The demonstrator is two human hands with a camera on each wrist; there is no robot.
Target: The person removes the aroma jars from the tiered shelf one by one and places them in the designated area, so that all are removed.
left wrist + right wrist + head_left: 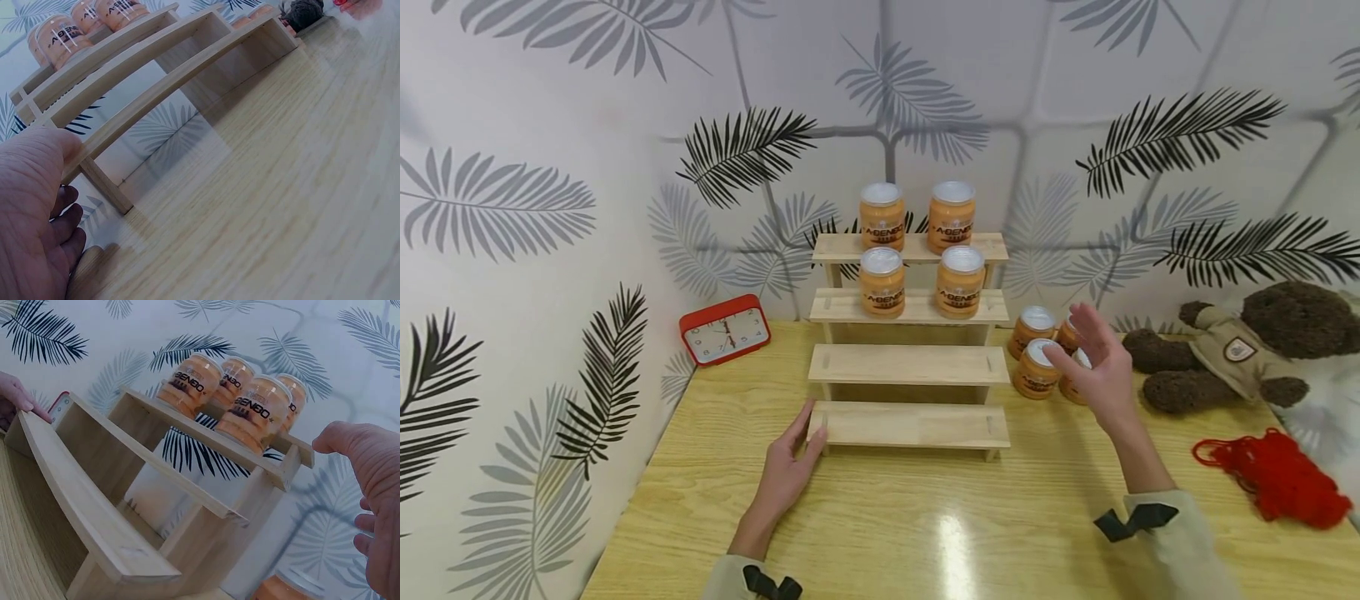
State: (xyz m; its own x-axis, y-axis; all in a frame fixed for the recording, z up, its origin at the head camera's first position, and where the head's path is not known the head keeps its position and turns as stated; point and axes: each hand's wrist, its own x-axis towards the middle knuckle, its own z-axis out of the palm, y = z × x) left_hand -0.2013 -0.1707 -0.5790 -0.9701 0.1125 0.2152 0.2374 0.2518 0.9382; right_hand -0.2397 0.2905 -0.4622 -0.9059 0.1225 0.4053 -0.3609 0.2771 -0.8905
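A stepped wooden display rack [910, 364] stands on the table, two orange jars with silver lids on its top step and two on the step below. My left hand [787, 460] holds the left end of the lowest step, thumb [67, 145] over the board and fingers curled below it. To the right of the rack my right hand [1101, 367] is raised with fingers spread, holding nothing. It overlaps a group of several jars [1036, 371] in the head view and partly hides them. In the right wrist view the right hand [369, 487] is apart from the rack's end.
A red clock [726, 330] stands left of the rack. At the right lie a brown teddy bear [1232, 350] in a beige shirt and a bundle of red yarn [1285, 479]. A leaf-patterned wall [925, 83] rises close behind the rack.
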